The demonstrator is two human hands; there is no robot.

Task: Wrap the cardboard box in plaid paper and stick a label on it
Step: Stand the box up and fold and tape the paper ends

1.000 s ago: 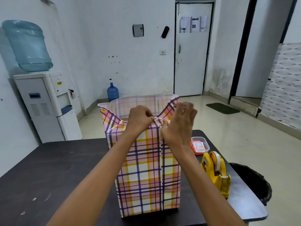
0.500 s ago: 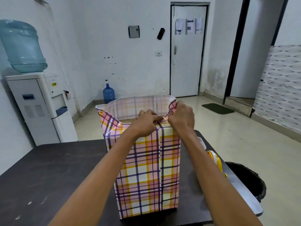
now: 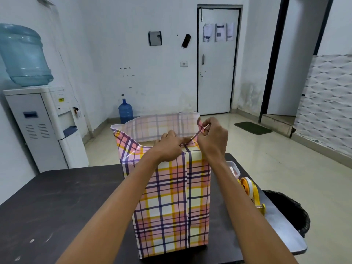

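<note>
The box [image 3: 171, 202], sheathed in plaid paper [image 3: 158, 126], stands upright mid-worktop [image 3: 66, 202], its top end not yet folded shut. The left hand [image 3: 168, 144] grips the near flap at the rim. The right hand [image 3: 213, 139] pinches the corner fold at the box's 2 o'clock.

Likely risks:
- Pulling that thin corner too hard could tear it.
- An uneven crease would leave a lopsided, gaping end.
- Letting go to reach the tape dispenser [image 3: 249, 193] at 4 o'clock could let the folds spring open.
- A sideways tug might tip the tall box.
</note>
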